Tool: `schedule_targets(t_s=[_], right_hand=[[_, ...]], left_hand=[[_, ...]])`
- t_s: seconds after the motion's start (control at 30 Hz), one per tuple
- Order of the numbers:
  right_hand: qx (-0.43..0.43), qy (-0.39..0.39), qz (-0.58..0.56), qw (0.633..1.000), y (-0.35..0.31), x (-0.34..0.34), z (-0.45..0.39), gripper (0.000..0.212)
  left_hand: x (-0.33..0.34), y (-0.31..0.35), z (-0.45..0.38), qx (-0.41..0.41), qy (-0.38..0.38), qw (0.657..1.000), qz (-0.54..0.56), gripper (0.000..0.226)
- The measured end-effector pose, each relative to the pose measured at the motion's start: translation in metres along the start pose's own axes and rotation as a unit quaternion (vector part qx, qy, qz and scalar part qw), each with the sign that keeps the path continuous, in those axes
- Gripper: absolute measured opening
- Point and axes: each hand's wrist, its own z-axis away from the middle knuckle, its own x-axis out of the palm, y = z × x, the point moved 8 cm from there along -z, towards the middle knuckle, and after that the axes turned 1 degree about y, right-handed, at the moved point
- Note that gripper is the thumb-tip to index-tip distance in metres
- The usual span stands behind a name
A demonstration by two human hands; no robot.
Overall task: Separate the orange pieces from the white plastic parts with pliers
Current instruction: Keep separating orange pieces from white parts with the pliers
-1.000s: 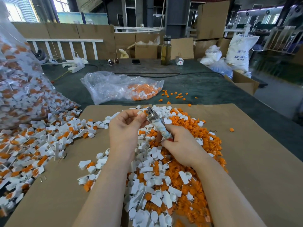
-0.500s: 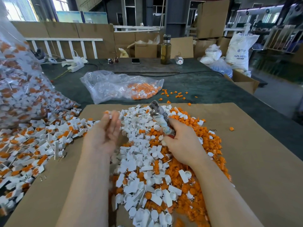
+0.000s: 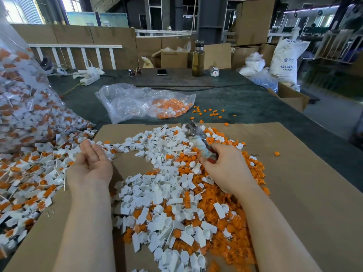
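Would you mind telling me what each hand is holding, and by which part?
The right hand grips the pliers by their wrapped handles; the left hand holds nothing.

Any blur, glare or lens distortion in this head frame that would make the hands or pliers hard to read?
Head view: the pliers are motion-smeared, jaws indistinct; the right hand and the open left hand are sharp. The windows at top left blow out. Wide-angle bending curves the cardboard sheet edges and stretches the forearms.
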Motion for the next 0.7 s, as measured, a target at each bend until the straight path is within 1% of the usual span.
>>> schedule_targets(t_s=[0.03, 0.07, 0.1, 0.13, 0.17, 0.2, 0.23, 0.3, 0.33, 0.4, 0.43, 0.47, 0.53, 0.6, 0.67, 0.7], right_hand=[[-0.007, -0.026, 0.007, 1.0, -0.001, 0.003, 0.0, 0.022], [-0.014, -0.054, 0.016, 0.998, -0.001, 0.007, 0.001, 0.019], [-0.022, -0.081, 0.028, 0.996, -0.002, 0.011, 0.002, 0.018], [-0.031, -0.102, 0.045, 0.993, -0.004, 0.015, 0.004, 0.018], [-0.039, -0.116, 0.063, 0.99, -0.005, 0.019, 0.006, 0.019], [-0.047, -0.123, 0.082, 0.988, -0.006, 0.021, 0.007, 0.022], [-0.052, -0.126, 0.102, 0.985, -0.006, 0.023, 0.008, 0.024], [-0.054, -0.128, 0.136, 0.981, -0.005, 0.026, 0.008, 0.028], [-0.052, -0.128, 0.146, 0.98, -0.004, 0.027, 0.008, 0.027], [-0.046, -0.124, 0.153, 0.979, -0.003, 0.028, 0.008, 0.024], [-0.042, -0.121, 0.153, 0.98, -0.003, 0.027, 0.008, 0.023], [-0.038, -0.119, 0.155, 0.98, -0.003, 0.027, 0.008, 0.022], [-0.031, -0.121, 0.158, 0.98, -0.003, 0.029, 0.007, 0.022], [-0.032, -0.128, 0.158, 0.979, -0.005, 0.032, 0.006, 0.02], [-0.034, -0.131, 0.159, 0.978, -0.007, 0.034, 0.006, 0.02], [-0.033, -0.131, 0.159, 0.978, -0.007, 0.034, 0.006, 0.019]], left_hand=[[0.001, -0.001, 0.001, -0.001, -0.006, 1.0, -0.02, 0.035], [0.002, -0.002, 0.003, -0.001, -0.013, 0.998, -0.068, 0.033], [0.004, -0.005, 0.005, -0.001, -0.02, 0.989, -0.146, 0.03], [0.006, -0.008, 0.007, 0.003, -0.029, 0.97, -0.243, 0.027], [0.01, -0.012, 0.01, 0.012, -0.041, 0.937, -0.348, 0.022], [0.015, -0.017, 0.013, 0.024, -0.058, 0.892, -0.448, 0.018], [0.018, -0.023, 0.016, 0.033, -0.076, 0.84, -0.536, 0.016], [0.019, -0.035, 0.024, 0.046, -0.104, 0.732, -0.672, 0.015], [0.018, -0.041, 0.027, 0.057, -0.121, 0.671, -0.73, 0.014], [0.016, -0.056, 0.035, 0.085, -0.175, 0.532, -0.824, 0.013], [0.014, -0.064, 0.037, 0.093, -0.198, 0.473, -0.853, 0.015], [0.012, -0.069, 0.037, 0.095, -0.214, 0.426, -0.874, 0.017], [0.008, -0.074, 0.034, 0.092, -0.218, 0.354, -0.905, 0.02], [0.007, -0.076, 0.032, 0.102, -0.211, 0.291, -0.928, 0.024], [0.009, -0.078, 0.034, 0.127, -0.213, 0.248, -0.937, 0.027], [0.01, -0.08, 0.035, 0.14, -0.215, 0.234, -0.938, 0.027]])
